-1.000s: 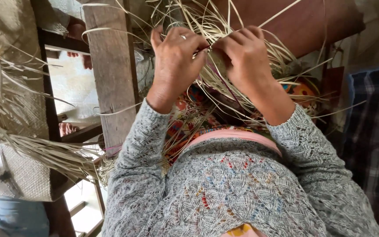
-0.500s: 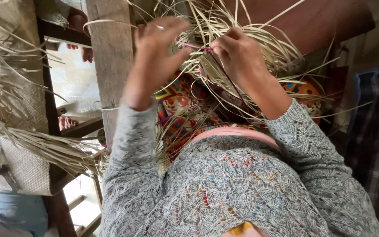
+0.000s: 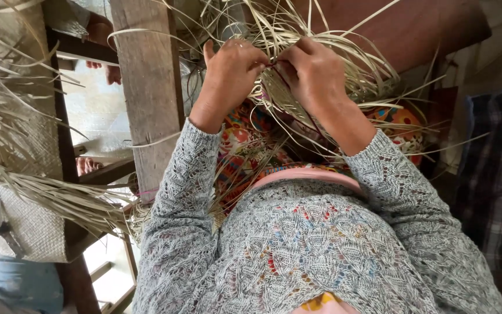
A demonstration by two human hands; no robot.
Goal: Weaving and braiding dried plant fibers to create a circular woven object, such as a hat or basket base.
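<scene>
My left hand (image 3: 230, 72) and my right hand (image 3: 312, 72) meet at the fingertips over a tangle of pale dried straw strips (image 3: 344, 70). Both pinch thin strips where a flat woven piece (image 3: 283, 104) begins, just below the fingers. Loose strip ends fan out upward and to the right. Under the weaving lies a bright patterned cloth (image 3: 245, 145) across my lap. My grey knitted sleeves (image 3: 181, 192) fill the lower part of the view.
A weathered wooden post (image 3: 149, 87) stands just left of my left arm. A bundle of loose straw (image 3: 24, 174) hangs at the left, above a woven mat (image 3: 36, 232) with a knife (image 3: 4, 227) on it. A checked cloth (image 3: 495, 174) is at the right. Another person's feet (image 3: 88, 166) show beyond the post.
Both hands have kept working the strips at the same spot; the left hand has closed in toward the right so the fingertips now meet. The view shifted slightly.
</scene>
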